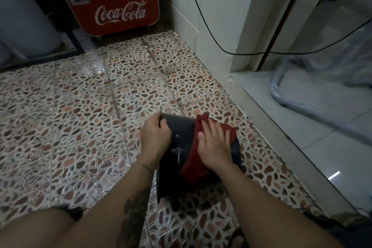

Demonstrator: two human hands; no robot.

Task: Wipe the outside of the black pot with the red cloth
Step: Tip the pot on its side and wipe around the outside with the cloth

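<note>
The black pot [182, 143] lies tilted on the patterned floor tiles in the lower middle of the head view, with pale scratch marks on its side. My left hand [156, 137] grips the pot's far left rim. The red cloth [194, 169] is draped over the pot's right side. My right hand [214, 145] lies flat on the cloth with its fingers spread, pressing it against the pot's outer wall. Part of the pot's right side is hidden under the cloth and hand.
A red Coca-Cola cooler [114, 8] stands at the back. A white wall corner [211, 42] with a hanging black cable [207, 26] rises to the right, past a raised grey threshold [281, 137]. Plastic-wrapped items [322, 78] lie beyond it. My knees frame the bottom.
</note>
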